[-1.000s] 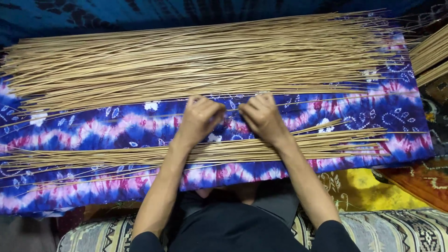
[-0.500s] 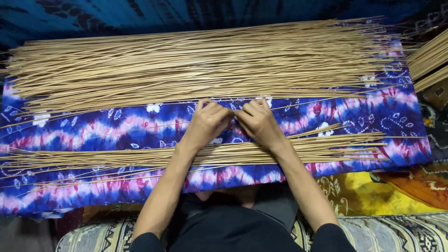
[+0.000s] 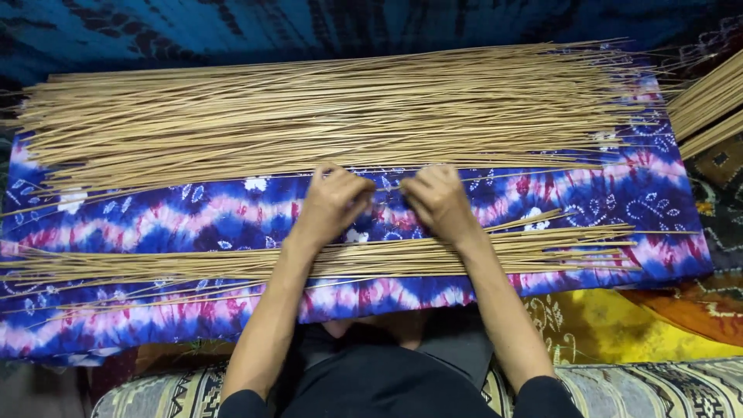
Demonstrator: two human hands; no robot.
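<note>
Thin tan sticks (image 3: 340,116) are laid lengthwise in a wide, dense layer across the far half of a blue, purple and pink tie-dyed cloth (image 3: 193,217), which covers the working surface. A second, narrower band of sticks (image 3: 371,259) is spread along the near half, running from 9 o'clock to 3 o'clock beneath both forearms. Between the two groups, at the centre of the cloth, the left hand (image 3: 334,203) and the right hand (image 3: 438,200) are placed side by side, knuckles up. The fingers of both hands are curled down and closed at the near edge of the far layer, apparently pinching a few sticks; the exact grip is hidden by the backs of the hands and cannot be told. At 2 o'clock, off the cloth, a further bundle of sticks (image 3: 708,104) is seen lying aslant. At 4 o'clock a yellow and orange fabric (image 3: 611,329) is noted.
</note>
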